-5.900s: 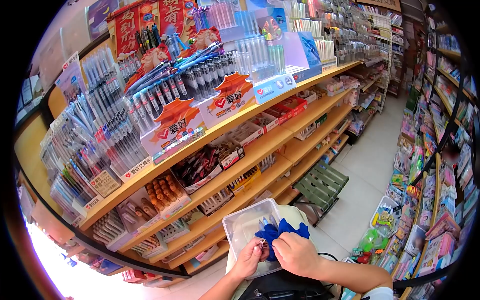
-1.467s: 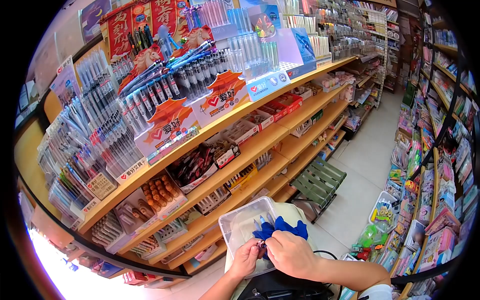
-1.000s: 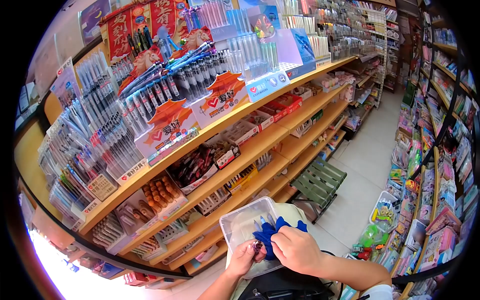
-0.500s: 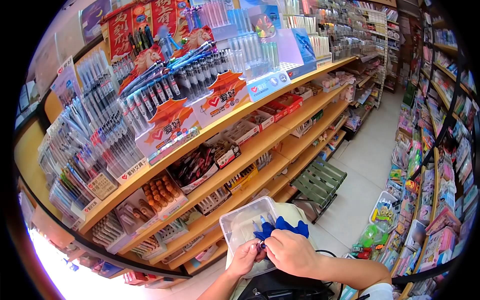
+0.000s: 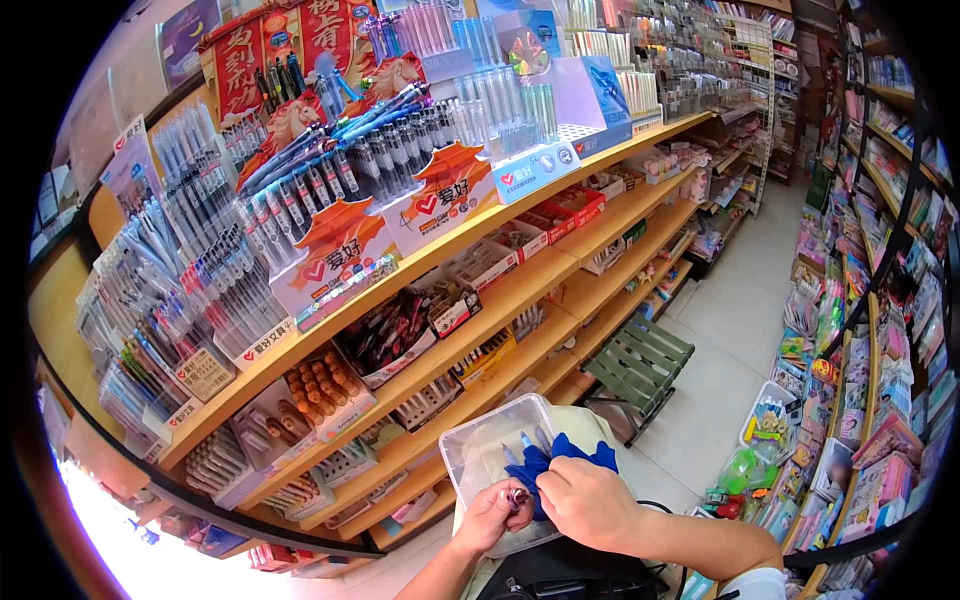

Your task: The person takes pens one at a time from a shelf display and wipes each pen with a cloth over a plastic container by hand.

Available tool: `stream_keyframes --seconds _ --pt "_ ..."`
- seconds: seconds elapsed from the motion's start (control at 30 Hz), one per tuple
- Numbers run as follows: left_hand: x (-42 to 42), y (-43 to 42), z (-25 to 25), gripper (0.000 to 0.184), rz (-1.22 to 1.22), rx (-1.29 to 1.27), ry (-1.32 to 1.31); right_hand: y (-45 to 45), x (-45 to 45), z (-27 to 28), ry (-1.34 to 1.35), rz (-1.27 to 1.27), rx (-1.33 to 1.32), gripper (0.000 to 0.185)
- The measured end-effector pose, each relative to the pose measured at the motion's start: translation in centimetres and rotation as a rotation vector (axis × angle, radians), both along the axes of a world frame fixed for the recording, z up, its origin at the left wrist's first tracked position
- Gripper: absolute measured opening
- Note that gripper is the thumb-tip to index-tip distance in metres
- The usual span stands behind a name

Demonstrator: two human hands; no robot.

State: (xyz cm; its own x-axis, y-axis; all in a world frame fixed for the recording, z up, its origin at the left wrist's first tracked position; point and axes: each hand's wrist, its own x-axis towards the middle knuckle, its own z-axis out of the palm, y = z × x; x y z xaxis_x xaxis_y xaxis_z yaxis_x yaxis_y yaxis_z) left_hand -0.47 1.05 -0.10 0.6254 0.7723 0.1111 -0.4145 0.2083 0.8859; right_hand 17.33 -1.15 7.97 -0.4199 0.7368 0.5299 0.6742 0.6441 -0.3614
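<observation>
My left hand [image 5: 492, 520] is closed around a small dark pen-like object [image 5: 517, 497], whose shiny end points up toward me; the rest is hidden in the fist. To its right, my right hand [image 5: 588, 503] pinches a crumpled blue cloth [image 5: 585, 452]. The cloth bunches up beyond the knuckles, and the fingertips are partly hidden. Both hands are over a clear plastic box [image 5: 462, 440] at my lap. A light blue pen [image 5: 527, 440] and another one beside it stick up in the box, next to the cloth.
Tiered wooden shelves [image 5: 520, 285] with pen displays and boxes fill the left side. A green folding stool [image 5: 640, 365] stands on the tiled floor beyond the plastic box. Packed racks [image 5: 855, 400] line the right, with a white basket [image 5: 770, 415] low down.
My hands have moved slightly apart. My left hand has turned, so the dark object's end now shows apart from my right fingers. The blue cloth has shifted a little.
</observation>
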Motion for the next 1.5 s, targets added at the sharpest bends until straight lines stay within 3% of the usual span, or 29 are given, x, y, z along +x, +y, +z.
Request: stream_keyframes --seconds 0.3,0.5,1.2,1.3,1.5 --pt "-0.1 -0.2 0.0 0.04 0.063 -0.019 0.026 -1.0 -0.1 1.6 0.1 0.041 -0.024 0.01" --pt "-0.1 -0.4 -0.2 0.041 0.118 0.05 0.189 -0.9 -0.8 0.9 0.066 0.032 0.003 0.01" --pt "-0.5 -0.1 0.6 0.044 -0.149 -0.156 0.089 -0.3 -0.9 -0.7 0.028 0.004 -0.031 0.01" --pt "-0.3 0.2 0.4 0.048 -0.169 -0.132 -0.021 -0.1 -0.3 -0.7 0.05 -0.024 -0.031 0.008" --pt "0.3 0.2 0.3 0.047 -0.079 -0.146 -0.068 -0.2 0.7 0.0 0.083 -0.051 -0.069 0.008"
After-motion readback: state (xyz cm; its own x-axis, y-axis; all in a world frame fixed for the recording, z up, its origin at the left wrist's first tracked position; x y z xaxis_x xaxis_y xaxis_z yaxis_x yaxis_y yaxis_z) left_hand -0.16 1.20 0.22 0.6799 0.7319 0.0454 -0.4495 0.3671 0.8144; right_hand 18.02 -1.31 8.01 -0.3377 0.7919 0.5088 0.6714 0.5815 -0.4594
